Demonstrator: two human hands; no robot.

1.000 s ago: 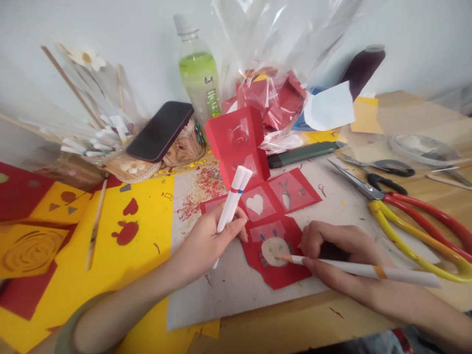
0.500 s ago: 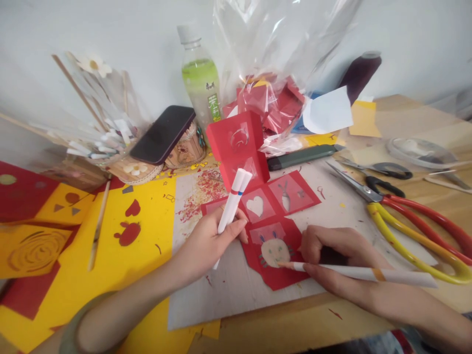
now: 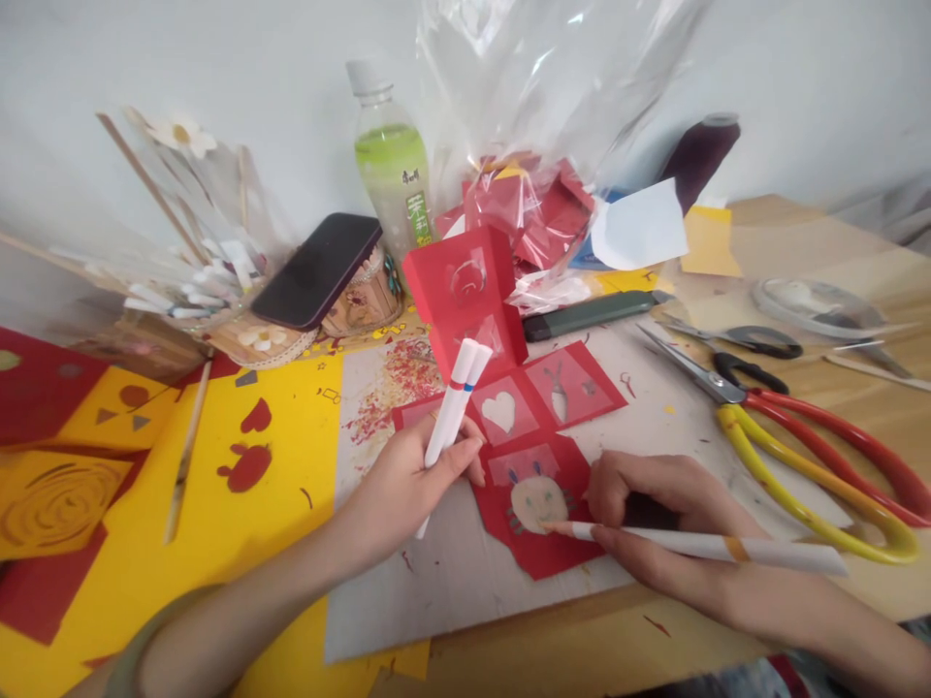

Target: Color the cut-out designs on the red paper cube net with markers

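Note:
My left hand is closed around two white marker pens, one with a red band and one with a blue band, held upright. Its fingertips rest by the edge of a red paper cutout, a folded box net with film-covered windows. In my right hand is another white marker pen with an orange band. Its tip touches the lower edge of the pale round animal face on the nearest panel. Farther up the net are a heart-shaped window and a carrot-like one.
Large scissors with red and yellow handles lie at right, beside a green cutter and smaller black-handled scissors. A phone and a drink bottle stand behind. Yellow paper covers the left; a grey board lies beneath the net.
The whole view has shifted slightly. Both hands keep their grips, and the right hand's pen tip stays at the lower part of the animal face.

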